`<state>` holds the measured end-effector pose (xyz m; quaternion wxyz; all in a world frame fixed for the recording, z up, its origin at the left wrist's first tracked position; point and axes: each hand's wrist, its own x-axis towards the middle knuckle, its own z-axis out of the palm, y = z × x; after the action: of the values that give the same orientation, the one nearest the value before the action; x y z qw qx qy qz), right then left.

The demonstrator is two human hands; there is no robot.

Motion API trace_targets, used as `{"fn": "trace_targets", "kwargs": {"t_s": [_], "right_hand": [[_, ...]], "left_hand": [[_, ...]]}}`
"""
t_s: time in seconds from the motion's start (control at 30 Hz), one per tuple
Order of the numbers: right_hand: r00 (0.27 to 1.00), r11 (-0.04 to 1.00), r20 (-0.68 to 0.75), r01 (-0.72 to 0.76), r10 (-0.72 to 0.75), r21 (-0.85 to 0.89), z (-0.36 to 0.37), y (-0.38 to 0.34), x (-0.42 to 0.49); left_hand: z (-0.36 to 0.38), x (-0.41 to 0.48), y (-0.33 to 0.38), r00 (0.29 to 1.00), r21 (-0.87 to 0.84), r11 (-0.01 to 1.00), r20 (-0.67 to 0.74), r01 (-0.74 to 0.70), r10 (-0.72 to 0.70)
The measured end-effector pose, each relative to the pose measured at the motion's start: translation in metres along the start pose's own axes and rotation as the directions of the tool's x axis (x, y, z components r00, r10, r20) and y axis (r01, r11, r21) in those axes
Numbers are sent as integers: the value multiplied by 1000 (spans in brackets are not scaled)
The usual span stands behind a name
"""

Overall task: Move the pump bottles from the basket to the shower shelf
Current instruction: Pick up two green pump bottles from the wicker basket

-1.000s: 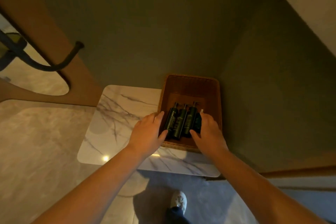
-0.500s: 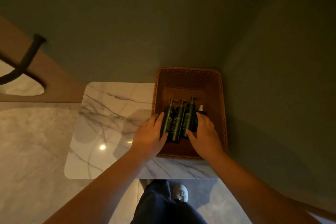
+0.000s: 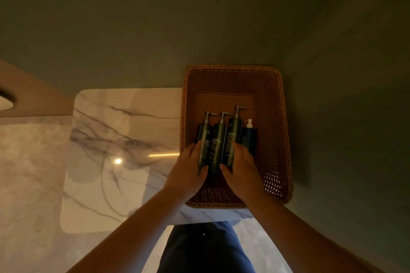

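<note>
Marble top [image 3: 124, 131], hands [image 3: 186, 173] [image 3: 241, 168] prob. gripping pump bottles [image 3: 218, 139]

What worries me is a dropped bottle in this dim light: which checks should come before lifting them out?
1. Grip of left hand on leftmost dark bottle: ok, thumb and fingers curl round it.
2. Grip of right hand on rightmost dark bottle: ok.
3. Hold on middle dark bottle: cannot tell; it lies between the other two.
4. Hold on blue bottle: cannot tell; fingers cover its base.
5. Clearance of pump heads from basket walls: ok.
6. Sight of shower shelf: not ok, out of view.
</note>
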<state>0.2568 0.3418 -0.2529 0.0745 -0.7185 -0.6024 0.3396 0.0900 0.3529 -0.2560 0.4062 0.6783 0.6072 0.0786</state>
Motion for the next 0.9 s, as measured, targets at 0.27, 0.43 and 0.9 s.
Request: {"fn": "trace_targets", "kwargs": {"t_s": [0.27,0.43,0.9], "right_hand": [[999,1000,47,-19,18,23,40,32,48],[993,1000,121,-18,17,11,61,52,74],[992,996,124,-26,15,86,101,75,117]], "left_hand": [[45,42,-18,993,-89,989,7,115,-114],[72,63,-31,983,-113,977,44,182,-178],[121,102,-53,965,0,969,88,247,-246]]}}
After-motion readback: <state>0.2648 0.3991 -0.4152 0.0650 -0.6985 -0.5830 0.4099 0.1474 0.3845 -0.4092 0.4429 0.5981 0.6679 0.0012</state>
